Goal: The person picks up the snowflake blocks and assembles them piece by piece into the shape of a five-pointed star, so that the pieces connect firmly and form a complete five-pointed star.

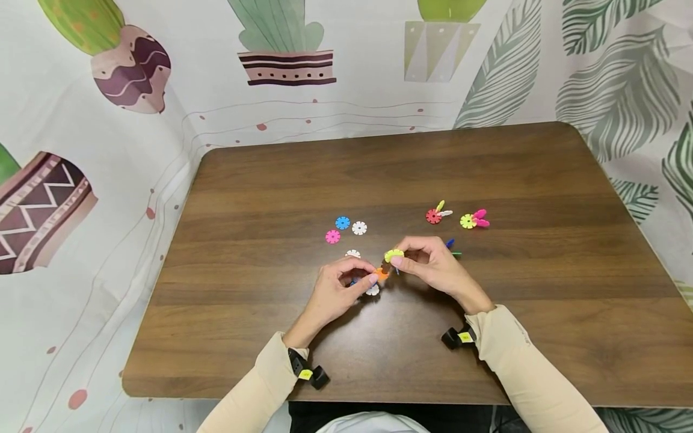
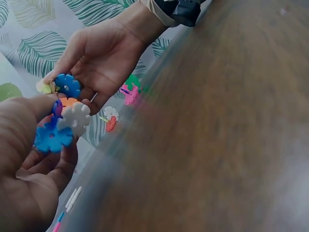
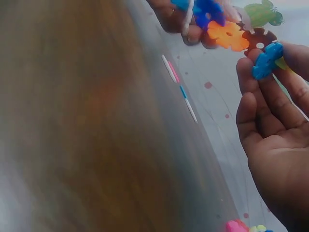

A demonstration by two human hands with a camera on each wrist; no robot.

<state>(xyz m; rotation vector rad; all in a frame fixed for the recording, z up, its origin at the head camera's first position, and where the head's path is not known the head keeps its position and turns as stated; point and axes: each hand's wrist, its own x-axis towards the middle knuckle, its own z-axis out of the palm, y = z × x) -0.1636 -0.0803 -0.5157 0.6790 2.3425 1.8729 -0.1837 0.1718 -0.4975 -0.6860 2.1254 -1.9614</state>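
L hand (image 1: pixel 337 287) holds orange disc (image 3: pixel 233 38), R hand (image 1: pixel 436 268) yel. disc (image 1: pixel 392 254).

A brown, round-cornered, wood-grain table (image 1: pixel 260 198) stands before a creased white backdrop (image 1: pixel 368 54) printed with potted green cacti (image 1: pixel 275 27), pink dots (image 1: pixel 77 399) and grey-green leaves (image 1: pixel 619 90).

Head cam looks fwd, down at tbl (image 1: pixel 227 337) — wrist cams (image 1: pixel 319 377) (image 1: pixel 450 338) close, sharing hands (image 1: pixel 337 287) (image 1: pixel 438 266).
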